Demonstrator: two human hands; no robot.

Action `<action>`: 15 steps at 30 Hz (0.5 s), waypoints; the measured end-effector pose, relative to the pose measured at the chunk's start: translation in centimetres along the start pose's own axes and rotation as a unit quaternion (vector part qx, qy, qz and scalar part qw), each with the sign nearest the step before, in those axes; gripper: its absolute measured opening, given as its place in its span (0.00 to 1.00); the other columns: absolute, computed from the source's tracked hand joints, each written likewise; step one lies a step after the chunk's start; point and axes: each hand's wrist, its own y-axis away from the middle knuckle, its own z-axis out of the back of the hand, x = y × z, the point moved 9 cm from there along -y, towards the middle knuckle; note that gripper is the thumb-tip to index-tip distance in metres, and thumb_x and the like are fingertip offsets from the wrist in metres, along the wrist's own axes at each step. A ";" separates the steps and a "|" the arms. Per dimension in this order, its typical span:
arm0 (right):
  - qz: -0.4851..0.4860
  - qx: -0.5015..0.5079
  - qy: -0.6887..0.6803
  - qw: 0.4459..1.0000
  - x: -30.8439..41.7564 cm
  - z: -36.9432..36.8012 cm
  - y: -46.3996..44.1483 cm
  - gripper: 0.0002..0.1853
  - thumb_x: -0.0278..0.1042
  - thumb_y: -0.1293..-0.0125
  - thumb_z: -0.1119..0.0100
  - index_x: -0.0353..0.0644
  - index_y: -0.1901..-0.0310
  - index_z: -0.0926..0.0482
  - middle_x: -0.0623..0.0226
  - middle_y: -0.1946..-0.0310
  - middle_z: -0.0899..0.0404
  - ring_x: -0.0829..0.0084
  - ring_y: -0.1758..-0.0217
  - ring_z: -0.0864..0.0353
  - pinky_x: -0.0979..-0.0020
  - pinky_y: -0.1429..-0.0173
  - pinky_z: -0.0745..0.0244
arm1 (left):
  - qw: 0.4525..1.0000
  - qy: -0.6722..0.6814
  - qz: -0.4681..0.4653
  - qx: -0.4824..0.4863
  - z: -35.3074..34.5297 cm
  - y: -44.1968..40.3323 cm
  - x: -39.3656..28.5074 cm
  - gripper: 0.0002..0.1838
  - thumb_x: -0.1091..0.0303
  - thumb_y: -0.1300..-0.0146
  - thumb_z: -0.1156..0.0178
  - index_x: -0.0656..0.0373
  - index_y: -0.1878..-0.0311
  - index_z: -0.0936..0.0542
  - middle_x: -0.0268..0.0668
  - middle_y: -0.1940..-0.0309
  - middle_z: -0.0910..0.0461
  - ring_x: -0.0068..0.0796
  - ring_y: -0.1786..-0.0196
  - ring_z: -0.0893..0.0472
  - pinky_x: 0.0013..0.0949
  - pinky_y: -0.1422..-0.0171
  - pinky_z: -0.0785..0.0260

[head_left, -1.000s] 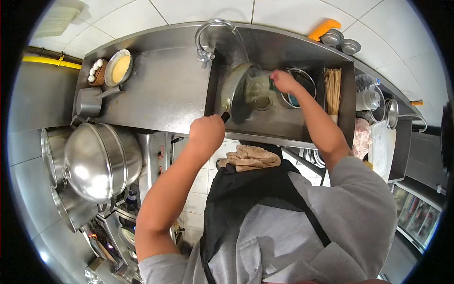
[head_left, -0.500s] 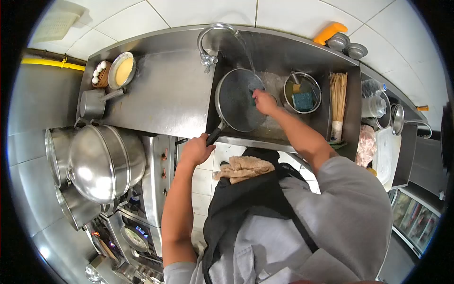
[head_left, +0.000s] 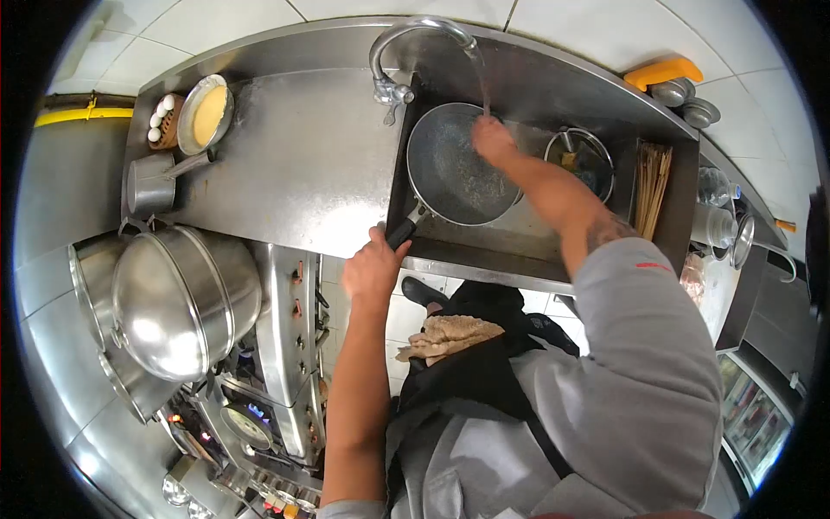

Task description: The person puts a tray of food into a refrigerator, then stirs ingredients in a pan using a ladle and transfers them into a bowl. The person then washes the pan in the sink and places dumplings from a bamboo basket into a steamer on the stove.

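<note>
A large dark frying pan point(head_left: 458, 173) lies tilted in the sink, wet inside, with small pale specks across its lower part. My left hand point(head_left: 372, 266) is closed around its black handle at the front edge. Under the running faucet point(head_left: 424, 28), my right hand point(head_left: 494, 140) is closed at the pan's upper right rim, where the water falls. Whatever it grips is hidden. Right of the pan stands a steel pot point(head_left: 608, 164) with a brush and dark liquid inside, partly covered by my right forearm.
Wooden skewers point(head_left: 653, 186) stand at the sink's right end. On the left counter are eggs point(head_left: 160, 121), a bowl of yellow liquid point(head_left: 207, 114) and a saucepan point(head_left: 151, 183). A large domed steel pot point(head_left: 164, 303) and a lit stove with a pan point(head_left: 246, 426) are at lower left.
My right hand has moved from inside the pan up to the water stream. The pan has shifted slightly, my left hand still on its handle. The view has shifted too.
</note>
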 end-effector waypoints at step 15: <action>-0.013 -0.152 -0.178 0.972 1.1 6.4 -1.5 0.12 0.30 0.36 0.54 0.40 0.55 0.23 0.55 0.53 0.26 0.56 0.48 0.27 0.56 0.45 0.30 | 0.999 0.009 0.019 0.030 -0.9 -0.8 -0.1 0.31 0.36 0.37 0.46 0.56 0.50 0.32 0.46 0.69 0.15 0.47 0.65 0.14 0.45 0.60 0.21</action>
